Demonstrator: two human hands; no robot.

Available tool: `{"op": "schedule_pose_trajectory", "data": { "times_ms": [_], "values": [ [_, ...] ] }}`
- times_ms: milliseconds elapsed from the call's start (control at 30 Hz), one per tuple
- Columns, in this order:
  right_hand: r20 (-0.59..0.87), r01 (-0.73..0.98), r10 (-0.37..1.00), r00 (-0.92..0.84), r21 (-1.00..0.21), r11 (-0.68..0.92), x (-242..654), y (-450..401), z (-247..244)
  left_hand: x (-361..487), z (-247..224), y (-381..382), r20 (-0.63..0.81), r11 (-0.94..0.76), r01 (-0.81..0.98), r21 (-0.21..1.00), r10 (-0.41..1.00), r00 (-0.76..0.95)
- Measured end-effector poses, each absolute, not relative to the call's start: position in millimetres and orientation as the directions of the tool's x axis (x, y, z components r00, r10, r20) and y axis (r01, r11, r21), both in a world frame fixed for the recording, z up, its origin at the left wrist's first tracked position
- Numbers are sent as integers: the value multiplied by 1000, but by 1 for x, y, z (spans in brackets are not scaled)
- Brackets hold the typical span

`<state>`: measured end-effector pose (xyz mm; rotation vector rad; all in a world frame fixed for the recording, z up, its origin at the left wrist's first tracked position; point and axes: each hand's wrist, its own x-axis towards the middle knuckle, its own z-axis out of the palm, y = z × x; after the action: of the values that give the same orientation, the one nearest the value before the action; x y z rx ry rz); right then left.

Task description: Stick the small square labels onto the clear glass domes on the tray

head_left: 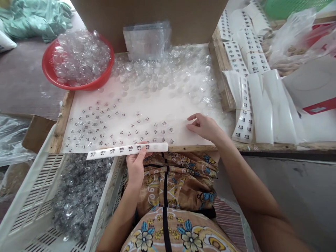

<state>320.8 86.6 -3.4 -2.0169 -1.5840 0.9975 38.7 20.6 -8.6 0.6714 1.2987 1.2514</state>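
My left hand point(136, 164) is closed at the front edge of the board, pinching a white sticker strip point(126, 149) with small black panda-like prints. The strip's right end shows no dark prints. Over the white work surface point(157, 105), my right hand point(203, 127) hovers with fingers apart, and nothing shows between them. Small clear discs with the same black print point(138, 113) are scattered across the left and middle of the surface. Plain clear discs point(152, 75) lie heaped along its back and right side.
A red basin point(109, 70) full of clear pieces stands back left. Below left, a white slatted crate point(34, 190) holds many clear pieces with dark marks. More sticker strips point(243, 115) lie beyond the wooden rail point(222, 66) on the right. A cardboard panel point(183, 21) rises behind.
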Motion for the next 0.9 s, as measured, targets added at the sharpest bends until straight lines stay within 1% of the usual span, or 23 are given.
{"op": "schedule_pose_trajectory", "data": {
  "times_ms": [33,100,133,200,233,300,367,400,433,500,633,733,833,900],
  "values": [
    [-283,711,949,137,-639,-293,322,85,-1,39,-9,21,-325,265,-292,919,928,-182],
    [-218,764,955,201,-575,-292,320,81,5,38,-9,20,-323,262,-291,920,928,-187],
    [-174,773,959,222,-568,-282,317,79,8,38,-9,20,-324,263,-287,921,927,-188],
    [-115,756,973,202,-613,-229,303,73,17,40,-9,19,-329,274,-275,922,927,-180],
    [-100,730,983,151,-659,-179,293,70,22,41,-9,19,-331,280,-265,923,927,-175],
    [-74,652,997,-13,-757,-47,266,64,31,44,-7,17,-329,287,-238,928,931,-158],
    [-32,573,979,-200,-815,91,238,59,38,48,-5,15,-317,284,-219,934,939,-132],
    [-27,535,959,-282,-834,134,227,58,40,49,-4,14,-310,280,-220,935,944,-115],
    [-33,497,936,-351,-854,156,217,57,41,49,-3,13,-305,276,-228,934,947,-98],
    [-52,441,904,-425,-884,156,208,57,40,48,-2,11,-297,265,-255,930,950,-97],
    [-61,425,900,-431,-894,142,215,58,33,39,-4,10,-293,236,-286,929,940,-176],
    [-25,457,918,-395,-873,172,219,53,26,36,-4,15,-314,258,-279,925,932,-180],
    [94,498,941,-324,-829,254,213,46,23,39,-4,21,-331,270,-294,917,926,-183],
    [196,470,938,-286,-824,315,209,44,22,40,-4,23,-338,268,-313,911,921,-195]
  ]
}}
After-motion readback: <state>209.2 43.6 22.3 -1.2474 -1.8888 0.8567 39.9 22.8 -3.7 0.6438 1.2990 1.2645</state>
